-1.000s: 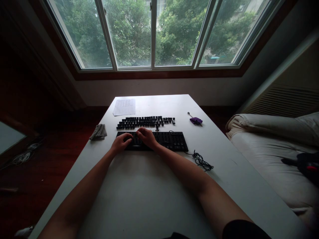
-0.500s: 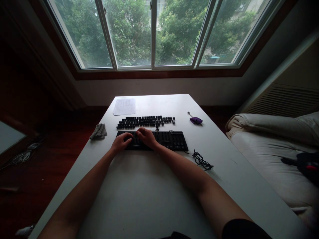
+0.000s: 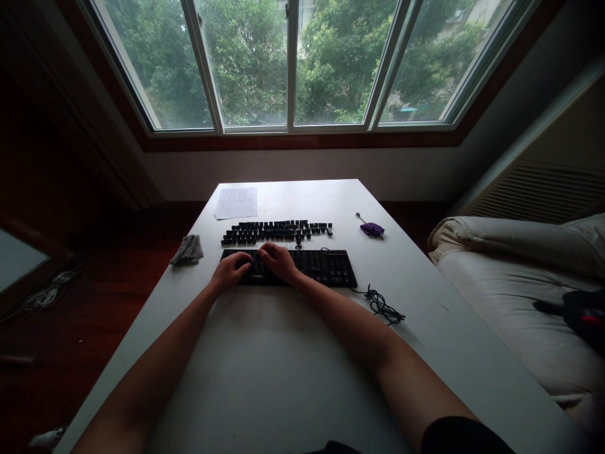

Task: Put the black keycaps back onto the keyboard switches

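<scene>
A black keyboard (image 3: 326,267) lies across the middle of the white table (image 3: 265,366). My left hand (image 3: 230,270) rests on the keyboard's left end with its fingers curled down onto the keys. My right hand (image 3: 278,260) sits just to the right of it, fingers bent and pressed onto the keyboard's upper left part. What lies under the fingertips is hidden. Several loose black keycaps (image 3: 274,231) are laid out in rows just beyond the keyboard.
A grey cloth (image 3: 188,250) lies at the table's left edge, a printed sheet (image 3: 236,203) at the far left. A purple tool (image 3: 371,228) sits far right, and the keyboard's coiled cable (image 3: 382,306) lies right of it. A bed (image 3: 520,296) stands on the right.
</scene>
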